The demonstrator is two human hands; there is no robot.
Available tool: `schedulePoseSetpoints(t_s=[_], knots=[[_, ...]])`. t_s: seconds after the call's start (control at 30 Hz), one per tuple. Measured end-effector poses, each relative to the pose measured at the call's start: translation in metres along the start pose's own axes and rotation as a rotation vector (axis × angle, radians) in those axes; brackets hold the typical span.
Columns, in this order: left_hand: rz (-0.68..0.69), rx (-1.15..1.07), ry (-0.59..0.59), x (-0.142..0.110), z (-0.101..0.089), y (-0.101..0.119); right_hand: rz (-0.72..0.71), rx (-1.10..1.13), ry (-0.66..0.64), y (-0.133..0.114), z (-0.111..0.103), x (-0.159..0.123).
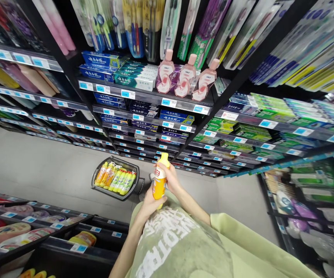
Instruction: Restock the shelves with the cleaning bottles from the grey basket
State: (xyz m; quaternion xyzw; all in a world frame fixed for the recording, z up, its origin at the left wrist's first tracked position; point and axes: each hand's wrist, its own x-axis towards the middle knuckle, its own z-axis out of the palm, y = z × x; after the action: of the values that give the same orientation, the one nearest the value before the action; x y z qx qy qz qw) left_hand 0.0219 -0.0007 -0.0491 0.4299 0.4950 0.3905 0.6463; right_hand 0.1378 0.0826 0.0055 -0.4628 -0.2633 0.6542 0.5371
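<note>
I hold an orange bottle with a yellow cap [160,178] upright in front of my chest. My left hand [148,203] grips its lower end from below. My right hand [171,177] is wrapped round its upper part just under the cap. A black wire basket [97,168] stands on the floor just beyond, filled with several yellow and green bottles lying side by side [115,178].
Black store shelves rise ahead with toothpaste boxes [134,74], three pink bottles [185,76] and hanging toothbrush packs [143,23]. More shelving runs along the right [271,127] and at lower left [24,227]. Grey floor [39,166] lies left of the basket.
</note>
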Motion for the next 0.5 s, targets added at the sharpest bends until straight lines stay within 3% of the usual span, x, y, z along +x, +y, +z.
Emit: schedulePoseSetpoints(t_s=[0.1, 0.37, 0.5], knots=[[0.004, 0.153, 0.024, 0.003, -0.002, 0.0, 0.017, 0.039, 0.084, 0.003, -0.002, 0.001], [-0.042, 0.26, 0.007, -0.001, -0.002, 0.008, 0.001, 0.131, 0.109, 0.003, -0.001, 0.003], [0.01, 0.413, 0.085, -0.002, -0.002, 0.011, 0.024, 0.201, 0.134, 0.001, -0.006, 0.007]])
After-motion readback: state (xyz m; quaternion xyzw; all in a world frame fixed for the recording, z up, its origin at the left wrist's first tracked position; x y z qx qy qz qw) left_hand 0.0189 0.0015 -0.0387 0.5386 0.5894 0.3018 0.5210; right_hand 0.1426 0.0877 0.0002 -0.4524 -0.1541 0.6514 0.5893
